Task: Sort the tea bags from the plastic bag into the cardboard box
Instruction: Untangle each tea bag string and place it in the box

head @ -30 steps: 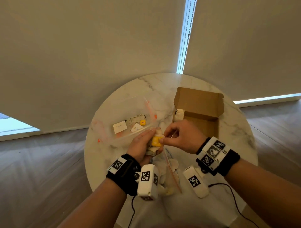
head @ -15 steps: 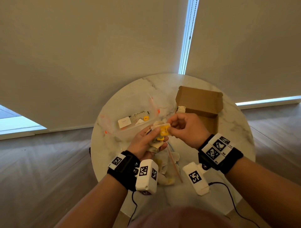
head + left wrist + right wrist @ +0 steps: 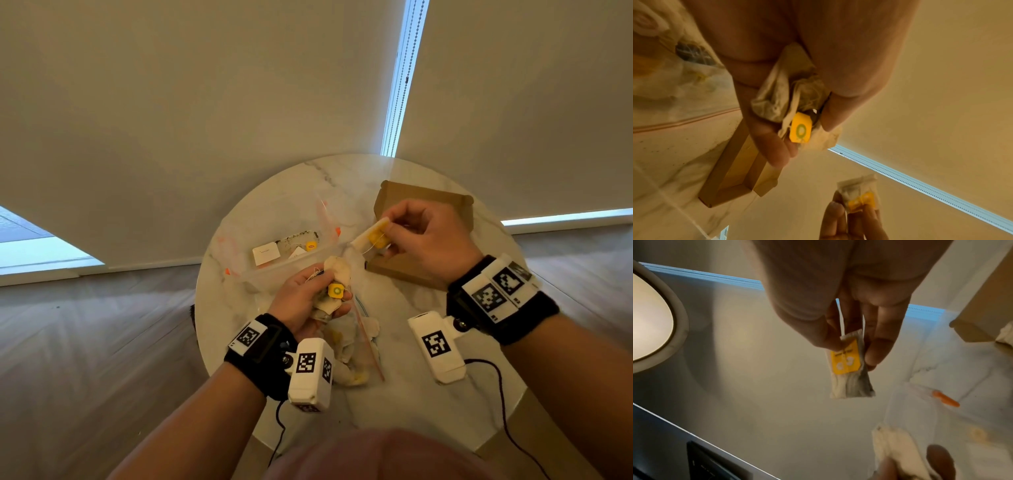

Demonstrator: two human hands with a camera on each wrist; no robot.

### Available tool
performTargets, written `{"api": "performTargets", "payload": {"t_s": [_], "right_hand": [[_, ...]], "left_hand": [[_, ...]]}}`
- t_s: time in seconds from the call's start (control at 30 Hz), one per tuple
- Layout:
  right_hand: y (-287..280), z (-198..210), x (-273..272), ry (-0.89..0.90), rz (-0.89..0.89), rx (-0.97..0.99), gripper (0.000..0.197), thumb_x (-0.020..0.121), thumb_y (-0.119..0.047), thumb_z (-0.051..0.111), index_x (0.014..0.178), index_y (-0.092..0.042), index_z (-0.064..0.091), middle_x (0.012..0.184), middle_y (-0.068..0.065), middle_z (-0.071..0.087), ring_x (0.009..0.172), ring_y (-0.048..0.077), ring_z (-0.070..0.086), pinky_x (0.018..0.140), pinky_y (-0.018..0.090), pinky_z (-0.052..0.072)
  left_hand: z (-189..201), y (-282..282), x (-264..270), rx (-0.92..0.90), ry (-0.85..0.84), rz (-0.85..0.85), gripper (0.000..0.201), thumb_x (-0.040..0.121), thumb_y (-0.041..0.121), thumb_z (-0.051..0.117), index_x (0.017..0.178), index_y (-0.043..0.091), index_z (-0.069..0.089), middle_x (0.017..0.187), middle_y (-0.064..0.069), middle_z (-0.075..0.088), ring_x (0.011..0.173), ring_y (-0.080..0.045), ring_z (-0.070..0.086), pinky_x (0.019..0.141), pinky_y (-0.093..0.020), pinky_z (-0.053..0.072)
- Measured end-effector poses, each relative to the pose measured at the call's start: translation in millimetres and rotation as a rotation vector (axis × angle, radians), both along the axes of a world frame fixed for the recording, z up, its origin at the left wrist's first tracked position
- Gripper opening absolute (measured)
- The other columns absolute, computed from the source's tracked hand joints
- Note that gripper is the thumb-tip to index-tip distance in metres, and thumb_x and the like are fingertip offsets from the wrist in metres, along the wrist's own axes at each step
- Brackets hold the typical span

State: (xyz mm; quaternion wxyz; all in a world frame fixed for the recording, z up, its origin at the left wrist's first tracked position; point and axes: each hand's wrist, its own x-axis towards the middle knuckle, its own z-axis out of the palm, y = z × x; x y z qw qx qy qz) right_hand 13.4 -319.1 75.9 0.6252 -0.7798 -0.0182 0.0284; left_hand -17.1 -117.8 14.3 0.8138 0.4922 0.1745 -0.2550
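Head view: right hand (image 3: 424, 240) pinches one white paper tea bag with a yellow tag (image 3: 371, 236) above the open brown cardboard box (image 3: 394, 270) at the round marble worktop's (image 3: 479, 394) far right edge, probably so it can drop in. Left wrist view: left hand (image 3: 777, 81) clutches a crumpled bunch of tea bags (image 3: 789, 95), likely as a supply. Right wrist view: same bag dangles from thumb and fingers (image 3: 881, 340). The clear plastic bag (image 3: 284, 260) lies mid-worktop.

round marble table (image 3: 404, 404) on wood floor (image 3: 85, 342) (pale drawn blinds (image 3: 205, 102) behind)
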Motion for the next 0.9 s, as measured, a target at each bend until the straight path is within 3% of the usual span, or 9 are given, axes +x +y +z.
{"api": "performTargets", "payload": {"t_s": [0.1,0.2,0.3,0.37,0.57,0.67,0.77,0.9], "right_hand": [[-7,3,-1,-0.011,0.088,-0.065,0.005,0.088,-0.004,0.065,0.091,-0.007,0.068,0.082,0.012,0.071,0.067,0.028,0.069,0.063,0.032,0.060],[-1,0,-6,0.035,0.258,-0.225,0.008,0.085,-0.008,0.070,0.089,-0.015,0.072,0.080,0.000,0.072,0.067,0.011,0.068,0.065,0.021,0.056],[10,-7,-7,0.020,0.356,-0.430,0.013,0.083,-0.016,0.073,0.080,-0.028,0.071,0.091,-0.012,0.070,0.082,0.001,0.065,0.075,0.017,0.051],[14,-9,-5,0.036,0.350,-0.446,0.013,0.083,-0.018,0.073,0.078,-0.030,0.072,0.100,-0.015,0.068,0.091,-0.003,0.062,0.080,0.012,0.047],[20,-11,3,0.085,0.262,-0.417,0.009,0.084,-0.014,0.072,0.091,-0.018,0.077,0.086,-0.008,0.073,0.080,0.004,0.068,0.078,0.020,0.054],[16,-7,3,0.081,0.233,-0.398,0.009,0.084,-0.013,0.073,0.092,-0.015,0.076,0.083,-0.008,0.072,0.075,0.003,0.067,0.073,0.016,0.053],[9,1,2,0.050,0.218,-0.389,0.009,0.083,-0.011,0.073,0.090,-0.015,0.076,0.078,-0.015,0.068,0.069,-0.006,0.064,0.062,0.006,0.047],[-3,12,3,0.003,0.184,-0.372,0.008,0.082,-0.009,0.073,0.086,-0.015,0.076,0.079,-0.012,0.070,0.078,0.004,0.067,0.068,0.008,0.051]], "left_hand": [[0,0,1,0.039,-0.018,-0.011,0.013,0.099,0.008,0.050,0.102,-0.001,0.059,0.075,-0.017,0.060,0.066,-0.024,0.064,0.050,-0.031,0.055],[1,-2,1,0.067,-0.055,-0.038,0.014,0.098,0.009,0.051,0.100,0.000,0.062,0.075,-0.018,0.062,0.065,-0.024,0.065,0.050,-0.030,0.054],[7,-5,0,0.056,-0.102,-0.091,0.016,0.099,0.009,0.051,0.101,0.001,0.065,0.081,-0.019,0.065,0.064,-0.024,0.062,0.052,-0.029,0.054],[9,-6,0,0.059,-0.116,-0.106,0.018,0.099,0.010,0.052,0.105,0.001,0.066,0.083,-0.019,0.065,0.065,-0.025,0.062,0.053,-0.030,0.053],[7,-3,-1,0.110,-0.106,-0.097,0.020,0.098,0.016,0.055,0.112,0.006,0.067,0.084,-0.016,0.066,0.070,-0.026,0.065,0.055,-0.032,0.056],[5,0,-1,0.092,-0.092,-0.068,0.025,0.100,0.016,0.053,0.119,0.004,0.063,0.082,-0.017,0.064,0.069,-0.027,0.064,0.053,-0.032,0.055],[4,3,1,0.104,-0.083,-0.027,0.021,0.101,0.016,0.050,0.111,0.004,0.065,0.081,-0.013,0.066,0.065,-0.025,0.064,0.051,-0.031,0.055],[-2,10,6,0.148,-0.051,0.018,0.026,0.102,0.019,0.050,0.114,0.001,0.064,0.091,-0.013,0.066,0.063,-0.023,0.065,0.052,-0.030,0.056]]}}
